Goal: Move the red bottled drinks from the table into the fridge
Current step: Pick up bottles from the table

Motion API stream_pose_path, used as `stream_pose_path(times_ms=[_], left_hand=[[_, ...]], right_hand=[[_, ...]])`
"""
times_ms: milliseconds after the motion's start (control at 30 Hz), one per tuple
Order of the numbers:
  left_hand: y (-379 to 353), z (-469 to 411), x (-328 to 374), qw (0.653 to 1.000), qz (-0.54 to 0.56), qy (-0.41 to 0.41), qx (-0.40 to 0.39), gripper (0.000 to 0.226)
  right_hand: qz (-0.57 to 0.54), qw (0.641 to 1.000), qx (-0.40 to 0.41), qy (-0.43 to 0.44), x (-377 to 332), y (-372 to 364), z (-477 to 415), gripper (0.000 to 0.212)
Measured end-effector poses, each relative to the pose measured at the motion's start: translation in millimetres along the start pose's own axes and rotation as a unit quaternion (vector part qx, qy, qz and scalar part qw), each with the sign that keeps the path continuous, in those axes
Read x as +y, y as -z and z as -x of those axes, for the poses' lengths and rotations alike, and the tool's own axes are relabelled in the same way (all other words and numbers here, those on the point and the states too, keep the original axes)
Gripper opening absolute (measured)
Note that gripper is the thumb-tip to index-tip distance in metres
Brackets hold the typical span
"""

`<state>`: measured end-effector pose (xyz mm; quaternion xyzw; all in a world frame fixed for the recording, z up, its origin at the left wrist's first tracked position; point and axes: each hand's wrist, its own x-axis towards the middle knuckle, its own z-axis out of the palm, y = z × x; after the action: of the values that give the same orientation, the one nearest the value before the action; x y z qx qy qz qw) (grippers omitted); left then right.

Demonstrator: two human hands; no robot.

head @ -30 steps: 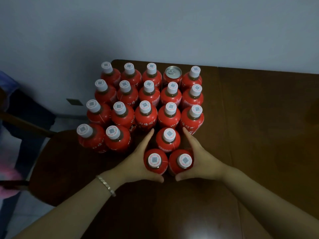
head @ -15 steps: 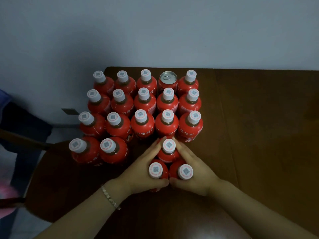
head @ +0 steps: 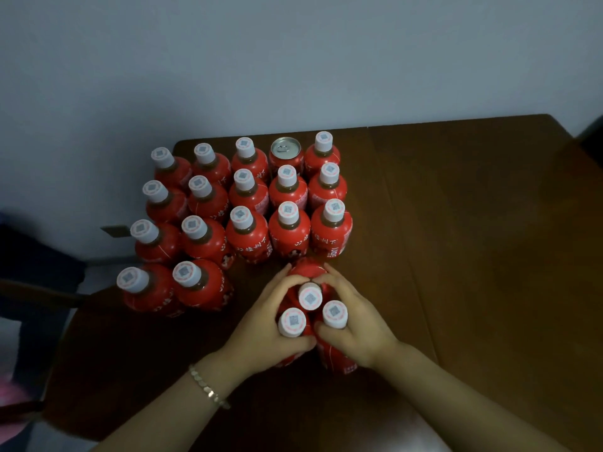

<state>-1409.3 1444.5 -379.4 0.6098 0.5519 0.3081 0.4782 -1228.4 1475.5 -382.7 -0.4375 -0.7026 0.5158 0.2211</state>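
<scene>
Three red bottles with white caps are bunched together near the table's front, tilted toward me. My left hand curls round the bunch from the left and my right hand from the right, fingertips meeting over the far bottle. Behind them stand several more red bottles in rows on the dark wooden table. The fridge is out of sight.
A red drink can stands in the back row among the bottles. The table's back edge meets a pale wall. A dark chair sits off the table's left edge. A bracelet is on my left wrist.
My hands have closed in from flat beside the bottles to curled round all three, squeezing them together. The bunch now leans toward me, clear of the rows behind.
</scene>
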Motion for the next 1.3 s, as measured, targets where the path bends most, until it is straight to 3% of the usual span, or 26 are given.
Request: stream_pose_path(times_ms=[100,333,600,733,833,1033,1167,1300], left_hand=[[0.1,6.9,2.3,0.998,-0.05,0.032,0.01,0.079],[2.1,8.5,8.1,0.992,-0.113,0.056,0.0,0.075],[-5.0,8.6,17.1,0.997,-0.047,0.056,0.038,0.067],[-5.8,6.8,21.3,0.997,-0.001,0.061,0.038,0.069],[-5.7,5.8,23.0,0.998,0.003,0.06,0.035,0.071],[-6.3,4.8,42.9,0.999,-0.015,0.045,0.011,0.07],[-16.1,-0.9,80.4,0.998,-0.054,0.003,-0.018,0.067],[-44.5,-6.9,130.0,0.993,-0.089,-0.041,-0.069,0.067]], right_hand=[[0.05,0.999,-0.009,-0.02,-7.5,-3.5,2.9,0.042],[0.145,0.988,0.031,-0.039,-9.8,-13.8,2.2,0.066],[0.192,0.98,0.037,-0.036,-14.8,-8.1,-3.0,0.059],[0.192,0.979,0.036,-0.063,-19.8,-4.7,-5.3,0.049],[0.197,0.978,0.039,-0.058,-23.0,-2.9,-7.2,0.059],[0.184,0.98,0.042,-0.058,-34.7,10.5,1.8,0.04],[0.16,0.98,0.094,-0.068,-52.0,37.3,29.4,0.028],[0.135,0.973,0.164,-0.089,-69.8,75.9,74.8,0.031]])
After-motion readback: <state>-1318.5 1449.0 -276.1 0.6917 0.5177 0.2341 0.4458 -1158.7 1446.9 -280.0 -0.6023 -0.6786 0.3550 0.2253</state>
